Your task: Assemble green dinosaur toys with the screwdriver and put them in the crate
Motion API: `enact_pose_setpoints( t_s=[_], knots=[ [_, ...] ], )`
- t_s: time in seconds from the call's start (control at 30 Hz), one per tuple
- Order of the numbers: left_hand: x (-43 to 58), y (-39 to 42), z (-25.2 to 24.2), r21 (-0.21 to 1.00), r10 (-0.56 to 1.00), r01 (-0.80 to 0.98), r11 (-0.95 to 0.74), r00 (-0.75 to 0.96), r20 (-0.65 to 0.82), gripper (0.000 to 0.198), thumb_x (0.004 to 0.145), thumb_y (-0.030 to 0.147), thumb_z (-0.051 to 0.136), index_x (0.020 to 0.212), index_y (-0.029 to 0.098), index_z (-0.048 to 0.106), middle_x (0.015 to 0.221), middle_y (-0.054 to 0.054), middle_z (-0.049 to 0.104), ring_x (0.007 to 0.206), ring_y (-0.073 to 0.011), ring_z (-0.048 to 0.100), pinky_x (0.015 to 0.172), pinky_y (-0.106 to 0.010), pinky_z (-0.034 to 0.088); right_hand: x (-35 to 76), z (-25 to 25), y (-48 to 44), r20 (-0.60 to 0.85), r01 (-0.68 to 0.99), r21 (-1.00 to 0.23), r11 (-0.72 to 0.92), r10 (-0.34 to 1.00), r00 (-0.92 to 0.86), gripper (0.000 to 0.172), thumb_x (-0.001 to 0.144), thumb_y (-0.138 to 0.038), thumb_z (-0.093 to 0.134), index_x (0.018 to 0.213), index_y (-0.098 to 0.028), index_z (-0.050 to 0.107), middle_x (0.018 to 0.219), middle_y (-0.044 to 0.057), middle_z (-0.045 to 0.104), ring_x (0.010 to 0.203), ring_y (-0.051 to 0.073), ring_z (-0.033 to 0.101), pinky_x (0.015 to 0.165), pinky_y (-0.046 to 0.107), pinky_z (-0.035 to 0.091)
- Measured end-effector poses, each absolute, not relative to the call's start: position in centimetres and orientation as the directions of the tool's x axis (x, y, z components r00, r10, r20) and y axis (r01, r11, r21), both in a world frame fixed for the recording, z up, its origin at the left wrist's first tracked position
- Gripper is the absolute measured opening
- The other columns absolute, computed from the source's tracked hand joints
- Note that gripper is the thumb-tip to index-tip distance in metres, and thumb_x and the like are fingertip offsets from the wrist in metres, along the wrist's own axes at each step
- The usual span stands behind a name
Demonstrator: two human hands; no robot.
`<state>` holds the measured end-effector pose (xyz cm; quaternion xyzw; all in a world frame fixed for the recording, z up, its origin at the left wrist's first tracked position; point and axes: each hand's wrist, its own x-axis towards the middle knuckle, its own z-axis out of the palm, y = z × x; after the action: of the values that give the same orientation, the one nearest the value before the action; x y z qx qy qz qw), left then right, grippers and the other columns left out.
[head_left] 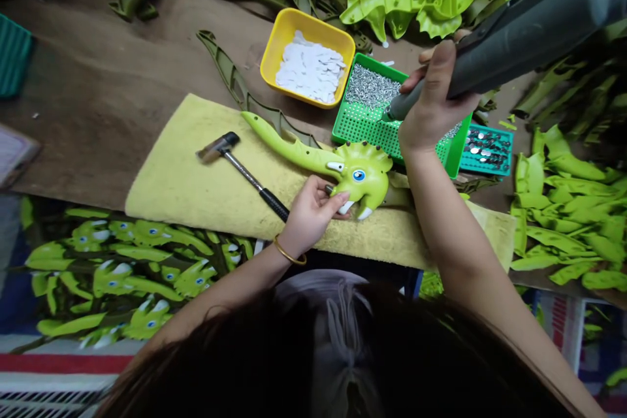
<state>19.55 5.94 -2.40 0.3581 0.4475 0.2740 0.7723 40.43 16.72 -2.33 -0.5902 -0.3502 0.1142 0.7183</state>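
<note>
My left hand (313, 209) is closed on the lower edge of a lime-green plastic dinosaur head (367, 176), which has a blue eye, white horns and a long curved tail-like piece. The head lies on a yellow cloth (171, 150). Wrapped round a dark grey electric screwdriver (519, 32), my right hand (435, 98) is raised over a green perforated tray (367, 127). The tool's tip points down into that tray, near a heap of small silver screws (372, 87). A dark olive plastic piece (274, 117) extends behind the head.
A hammer (245, 173) lies on the cloth left of my hand. Behind stands a yellow bin (272, 59) of white pieces. Right of the screw tray is a teal tray (490, 150) of small dark parts. Green plastic parts (573, 209) pile up at right; finished-looking heads (151, 274) lie below left.
</note>
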Motion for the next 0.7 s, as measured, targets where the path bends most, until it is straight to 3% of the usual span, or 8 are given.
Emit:
enact_pose_setpoints(
  t_s=[0.1, 0.27, 0.47, 0.6, 0.7],
  knots=[
    [19.5, 6.0, -2.2, 0.794, 0.732, -0.09, 0.601, 0.462, -0.501, 0.051, 0.068, 0.048, 0.081, 0.087, 0.018, 0.044, 0.076, 0.001, 0.065, 0.066, -0.0152, 0.07, 0.065, -0.033, 0.064, 40.5, -2.1, 16.7, 0.373, 0.241, -0.926, 0.292, 0.605, 0.703, 0.056, 0.088, -0.065, 0.045, 0.128, -0.027, 0.045, 0.077, -0.002, 0.061, 0.055, 0.01, 0.058, 0.058, 0.03, 0.053],
    [19.5, 6.0, -2.2, 0.783, 0.729, -0.111, 0.612, 0.463, -0.504, 0.05, 0.068, 0.045, 0.081, 0.087, 0.019, 0.043, 0.073, 0.003, 0.064, 0.066, -0.0144, 0.069, 0.065, -0.033, 0.063, 39.1, -1.4, 16.3, 0.533, 0.397, -0.841, 0.369, 0.432, 0.728, 0.054, 0.079, -0.07, 0.056, 0.111, -0.026, 0.054, 0.076, -0.002, 0.058, 0.051, 0.011, 0.054, 0.05, 0.031, 0.048],
    [19.6, 6.0, -2.0, 0.789, 0.736, -0.121, 0.602, 0.467, -0.49, 0.042, 0.073, 0.035, 0.079, 0.089, 0.018, 0.043, 0.074, 0.003, 0.064, 0.067, -0.0132, 0.068, 0.065, -0.031, 0.061, 38.8, 0.2, 16.1, 0.551, 0.362, -0.817, 0.448, 0.425, 0.718, 0.044, 0.074, -0.068, 0.063, 0.088, -0.027, 0.053, 0.074, -0.003, 0.058, 0.048, 0.008, 0.051, 0.046, 0.028, 0.045],
    [19.5, 6.0, -1.8, 0.79, 0.726, -0.13, 0.599, 0.505, -0.468, 0.049, 0.065, 0.014, 0.081, 0.097, 0.017, 0.044, 0.082, 0.001, 0.067, 0.073, -0.0119, 0.069, 0.072, -0.028, 0.058, 37.1, 3.8, 13.2, 0.578, 0.294, -0.756, 0.584, 0.386, 0.719, 0.028, 0.082, -0.049, 0.063, 0.093, -0.025, 0.056, 0.076, -0.004, 0.061, 0.045, 0.006, 0.05, 0.042, 0.025, 0.041],
    [19.5, 5.9, -1.9, 0.81, 0.738, -0.107, 0.577, 0.494, -0.46, 0.054, 0.06, 0.006, 0.08, 0.098, 0.018, 0.043, 0.08, 0.002, 0.067, 0.076, -0.0128, 0.069, 0.073, -0.027, 0.055, 34.4, 5.7, 9.1, 0.592, 0.167, -0.717, 0.677, 0.463, 0.66, 0.022, 0.086, -0.041, 0.062, 0.102, -0.026, 0.063, 0.079, -0.004, 0.064, 0.045, 0.004, 0.05, 0.041, 0.021, 0.038]
  ],
)
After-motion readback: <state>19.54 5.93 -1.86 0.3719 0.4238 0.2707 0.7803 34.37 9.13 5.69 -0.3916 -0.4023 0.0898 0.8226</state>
